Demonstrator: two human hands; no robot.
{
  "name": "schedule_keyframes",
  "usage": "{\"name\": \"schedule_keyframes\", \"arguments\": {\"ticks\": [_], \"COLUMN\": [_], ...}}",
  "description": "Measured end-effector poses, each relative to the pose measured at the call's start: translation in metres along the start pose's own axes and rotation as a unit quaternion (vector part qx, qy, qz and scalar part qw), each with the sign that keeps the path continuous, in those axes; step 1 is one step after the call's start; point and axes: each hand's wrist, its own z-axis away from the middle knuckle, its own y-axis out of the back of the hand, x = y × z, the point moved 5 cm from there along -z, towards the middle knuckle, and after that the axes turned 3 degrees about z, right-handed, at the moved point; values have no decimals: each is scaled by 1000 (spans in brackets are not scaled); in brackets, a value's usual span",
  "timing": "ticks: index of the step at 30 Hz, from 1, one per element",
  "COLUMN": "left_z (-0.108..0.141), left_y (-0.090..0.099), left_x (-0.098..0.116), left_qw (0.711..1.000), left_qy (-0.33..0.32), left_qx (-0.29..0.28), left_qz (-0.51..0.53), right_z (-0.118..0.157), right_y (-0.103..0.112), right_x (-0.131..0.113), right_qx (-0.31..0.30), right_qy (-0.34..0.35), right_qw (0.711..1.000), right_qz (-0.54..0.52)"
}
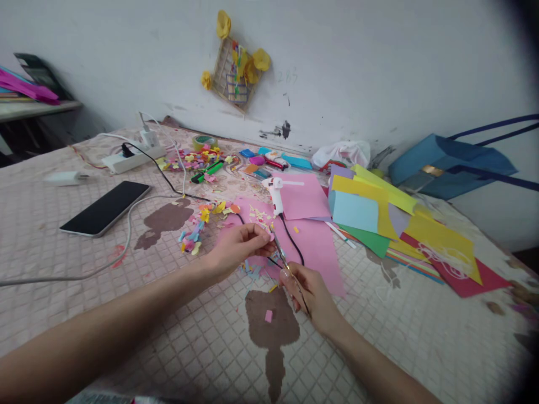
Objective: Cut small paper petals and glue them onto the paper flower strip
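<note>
My left hand (248,242) pinches a small pink paper piece (269,231) between thumb and fingers. In my right hand (309,292) is a slim tool (280,247) with a silvery front and a dark, gold-flecked handle; I cannot tell its exact kind. Its tip points up at the pink piece. Beneath my hands lies a pink paper sheet (324,252), strewn with yellow and blue scraps. Just beyond them a white glue gun (275,197) rests on the paper, its black cord curving back toward my right hand. Small paper flowers (197,230) lie left of my left hand.
A black phone (107,207), a white cable and a power strip (133,159) occupy the left. A green cutter (208,171), tape roll (205,142) and paper cut-outs lie at the back. Coloured sheets (356,210) and a blue bag (446,163) are on the right.
</note>
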Motion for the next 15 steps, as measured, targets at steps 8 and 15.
{"name": "schedule_keyframes", "arguments": {"ticks": [8,15], "left_z": [-3,-6], "left_y": [3,6], "left_x": [3,6], "left_qw": [999,995], "left_qy": [-2,9], "left_qx": [-27,-65], "left_qz": [-46,-73], "right_z": [0,-1], "right_y": [-1,-2], "right_x": [1,3], "right_qx": [-3,-4], "right_qy": [4,3], "right_qw": [1000,1000], "right_qz": [2,10]}}
